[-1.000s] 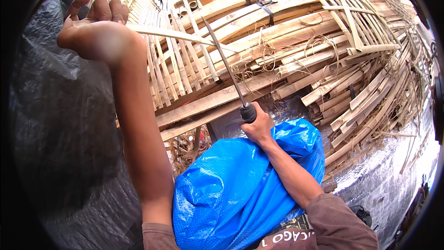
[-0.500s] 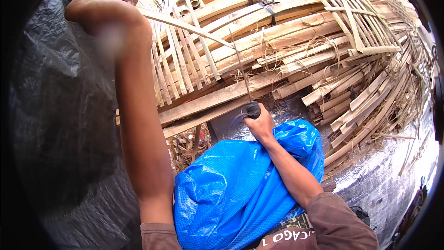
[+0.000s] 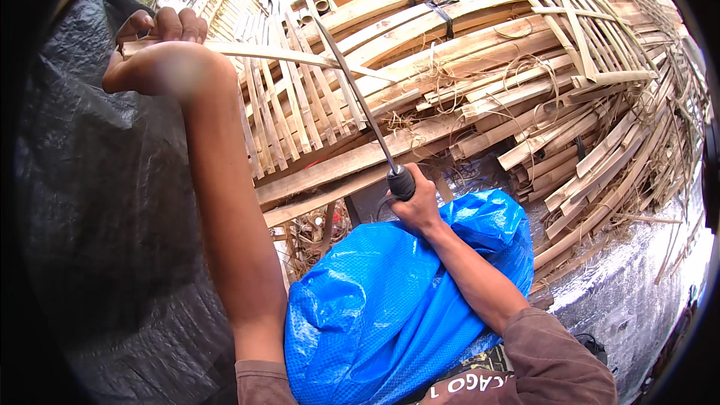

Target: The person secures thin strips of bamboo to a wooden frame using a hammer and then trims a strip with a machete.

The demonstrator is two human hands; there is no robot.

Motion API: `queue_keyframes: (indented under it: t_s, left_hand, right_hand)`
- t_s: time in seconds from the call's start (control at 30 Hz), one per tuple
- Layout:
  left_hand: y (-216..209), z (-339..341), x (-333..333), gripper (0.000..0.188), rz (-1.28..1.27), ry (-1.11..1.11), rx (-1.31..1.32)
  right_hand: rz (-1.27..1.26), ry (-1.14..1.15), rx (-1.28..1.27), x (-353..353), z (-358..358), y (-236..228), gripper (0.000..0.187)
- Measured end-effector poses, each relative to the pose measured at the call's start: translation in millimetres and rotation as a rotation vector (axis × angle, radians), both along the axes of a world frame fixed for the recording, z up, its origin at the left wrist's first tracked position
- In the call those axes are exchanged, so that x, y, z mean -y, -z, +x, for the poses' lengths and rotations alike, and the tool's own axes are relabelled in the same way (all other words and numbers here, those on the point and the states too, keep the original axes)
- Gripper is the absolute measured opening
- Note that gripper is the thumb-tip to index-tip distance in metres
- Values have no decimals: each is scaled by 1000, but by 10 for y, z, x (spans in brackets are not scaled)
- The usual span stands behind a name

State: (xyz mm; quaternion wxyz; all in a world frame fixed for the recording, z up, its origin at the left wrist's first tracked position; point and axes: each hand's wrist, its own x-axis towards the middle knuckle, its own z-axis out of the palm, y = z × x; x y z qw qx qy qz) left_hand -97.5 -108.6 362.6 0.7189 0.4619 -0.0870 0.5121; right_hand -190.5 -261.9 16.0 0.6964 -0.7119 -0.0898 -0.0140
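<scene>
At the upper left my left hand (image 3: 166, 49) is raised, its fingers curled over the end of a long, pale bamboo strip (image 3: 262, 52). The strip runs rightward from the hand above a row of narrow slats. My right hand (image 3: 420, 204), at the middle, grips the dark wrapped handle of a long, thin-bladed knife (image 3: 367, 114). Its blade slants up and left and crosses the strip; whether the edge touches it I cannot tell. A blurred spot covers part of my left palm and wrist. Blue tarpaulin (image 3: 352, 292) lies over my lap, under my right forearm.
Split bamboo lengths (image 3: 457, 67) are stacked ahead, bound with black ties. A slatted bamboo panel (image 3: 577, 26) rests on them at the right, and another slatted piece (image 3: 300, 105) stands ahead left. Dark plastic sheeting (image 3: 97, 180) hangs at the left. Silvery sheeting (image 3: 607, 330) lies right.
The knife blade has swung left and now crosses the bamboo strip. My left hand has come lower and a little left, still holding the strip. My right hand has shifted slightly.
</scene>
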Motion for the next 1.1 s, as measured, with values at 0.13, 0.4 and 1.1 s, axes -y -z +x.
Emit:
queue_keyframes:
  t_s: [0.13,0.4,1.1]
  left_hand:
    - [33,-47,-23,30,11,0,10]
    - [137,-200,111,33,344,554,93]
    - [202,-307,41,29,347,550,42]
  right_hand:
    - [-4,7,-30,29,29,54,42]
    - [82,-8,38,81,27,49,33]
    - [-3,34,27,62,24,-30,32]
